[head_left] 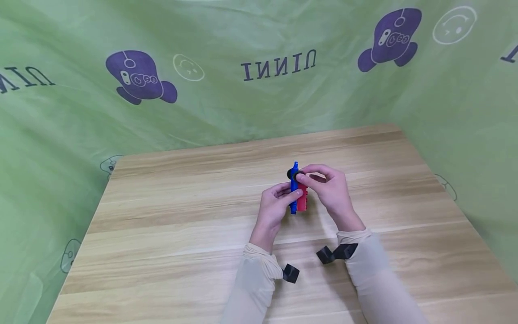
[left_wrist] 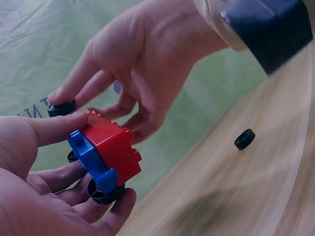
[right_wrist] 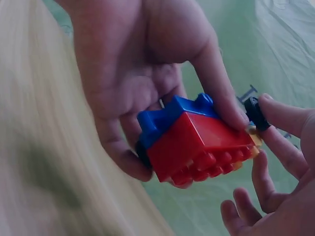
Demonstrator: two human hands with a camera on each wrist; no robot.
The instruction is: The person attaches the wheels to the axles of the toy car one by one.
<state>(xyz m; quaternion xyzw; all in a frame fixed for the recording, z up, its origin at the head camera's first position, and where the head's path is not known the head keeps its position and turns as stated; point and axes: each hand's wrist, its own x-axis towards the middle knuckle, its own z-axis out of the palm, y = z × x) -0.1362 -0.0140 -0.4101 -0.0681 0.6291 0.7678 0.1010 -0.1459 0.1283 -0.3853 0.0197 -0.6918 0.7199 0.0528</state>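
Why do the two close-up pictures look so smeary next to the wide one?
Head view: even light, sharp, edges bowed by the wide lens. Left wrist view: the wooden table streaks with blur; the red and blue toy block car stays fairly crisp. Right wrist view: the pale sleeve is a soft blur.

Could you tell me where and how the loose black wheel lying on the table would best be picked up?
Pinch the black wheel across its rim from above, probably with thumb and forefinger: it seems to lie flat on the wooden table, nothing close around it.

red blocks (left_wrist: 114,147): 1 | blue chassis (left_wrist: 91,160): 1 | black wheels (left_wrist: 244,139): 4 | hands (head_left: 272,209): 2
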